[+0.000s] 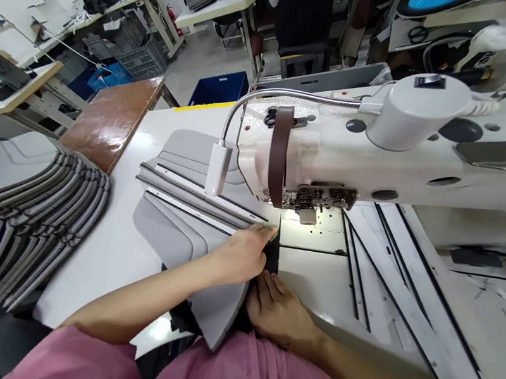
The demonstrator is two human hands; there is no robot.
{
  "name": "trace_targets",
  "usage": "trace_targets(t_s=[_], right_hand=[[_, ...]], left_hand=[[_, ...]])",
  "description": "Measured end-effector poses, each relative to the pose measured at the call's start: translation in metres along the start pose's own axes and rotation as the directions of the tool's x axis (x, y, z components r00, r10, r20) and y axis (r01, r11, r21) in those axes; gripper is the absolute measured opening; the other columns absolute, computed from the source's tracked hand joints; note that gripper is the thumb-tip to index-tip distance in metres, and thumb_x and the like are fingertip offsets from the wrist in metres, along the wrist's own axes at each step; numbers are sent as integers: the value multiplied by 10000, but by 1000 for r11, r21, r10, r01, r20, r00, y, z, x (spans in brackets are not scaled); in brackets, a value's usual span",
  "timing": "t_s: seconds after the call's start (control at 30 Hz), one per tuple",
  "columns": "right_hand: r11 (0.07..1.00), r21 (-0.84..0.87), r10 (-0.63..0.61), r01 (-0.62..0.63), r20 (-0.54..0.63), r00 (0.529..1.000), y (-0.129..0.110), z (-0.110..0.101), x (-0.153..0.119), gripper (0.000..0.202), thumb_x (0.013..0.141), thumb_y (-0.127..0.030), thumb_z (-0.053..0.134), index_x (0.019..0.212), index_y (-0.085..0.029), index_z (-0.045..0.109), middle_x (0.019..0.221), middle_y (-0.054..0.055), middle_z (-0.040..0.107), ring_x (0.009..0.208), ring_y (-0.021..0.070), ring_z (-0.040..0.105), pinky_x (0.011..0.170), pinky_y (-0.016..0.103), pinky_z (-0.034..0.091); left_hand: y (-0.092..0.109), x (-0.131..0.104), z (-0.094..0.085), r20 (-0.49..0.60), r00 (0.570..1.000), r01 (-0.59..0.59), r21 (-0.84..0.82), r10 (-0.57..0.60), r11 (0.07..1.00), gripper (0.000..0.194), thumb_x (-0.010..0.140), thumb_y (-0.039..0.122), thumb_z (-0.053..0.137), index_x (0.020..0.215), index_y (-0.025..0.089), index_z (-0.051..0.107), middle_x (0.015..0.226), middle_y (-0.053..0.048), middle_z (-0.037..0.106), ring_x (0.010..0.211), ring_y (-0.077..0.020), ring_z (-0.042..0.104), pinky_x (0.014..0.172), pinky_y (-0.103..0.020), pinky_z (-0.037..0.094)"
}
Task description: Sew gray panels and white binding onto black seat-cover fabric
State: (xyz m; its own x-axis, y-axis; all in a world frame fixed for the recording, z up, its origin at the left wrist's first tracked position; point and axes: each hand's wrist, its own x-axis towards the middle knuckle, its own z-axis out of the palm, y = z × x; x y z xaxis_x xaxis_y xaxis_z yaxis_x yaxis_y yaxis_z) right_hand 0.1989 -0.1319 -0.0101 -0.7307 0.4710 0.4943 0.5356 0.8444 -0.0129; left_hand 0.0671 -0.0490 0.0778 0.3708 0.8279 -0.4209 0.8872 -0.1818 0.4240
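A grey padded panel [165, 227] with stitched lines and white strips lies folded on the table, its right edge close to the needle area of a white sewing machine [259, 152]. My left hand [243, 253] presses on that edge, fingers curled and a fingertip just in front of the presser foot. My right hand [280, 306] is closed at the near end of the same edge, on a black fabric strip [272, 257] running along it. The hand hides part of this strip. The panel's pointed lower corner hangs over the table edge against my pink clothing.
Stacked grey panels [29, 205] stand at the left. Long white strips with black edging [394, 269] lie right of the needle plate. A lamp [218, 168] on a bendable neck hangs beside the machine head. Behind the table are a blue bin [220, 87] and other worktables.
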Motion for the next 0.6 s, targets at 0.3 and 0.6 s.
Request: trace_targets(t_s=[0.3, 0.6], right_hand=[[996, 83, 34, -43, 100, 994, 25, 0, 17, 262, 787, -83, 480, 925, 19, 678, 905, 289, 676, 940, 343, 656, 781, 434, 545], [997, 46, 50, -54, 83, 995, 20, 4, 13, 263, 800, -132, 535, 970, -9, 695, 910, 253, 687, 925, 333, 650, 839, 476, 518]], left_hand=[[9, 28, -2, -103, 990, 107, 101, -97, 989, 358, 683, 7, 410, 974, 155, 557, 982, -99, 589, 907, -230, 594, 813, -331, 501], [8, 26, 14, -233, 968, 131, 162, -91, 978, 466, 733, 72, 447, 1190, 125, 519, 1055, -123, 522, 1013, -249, 532, 900, -357, 478]])
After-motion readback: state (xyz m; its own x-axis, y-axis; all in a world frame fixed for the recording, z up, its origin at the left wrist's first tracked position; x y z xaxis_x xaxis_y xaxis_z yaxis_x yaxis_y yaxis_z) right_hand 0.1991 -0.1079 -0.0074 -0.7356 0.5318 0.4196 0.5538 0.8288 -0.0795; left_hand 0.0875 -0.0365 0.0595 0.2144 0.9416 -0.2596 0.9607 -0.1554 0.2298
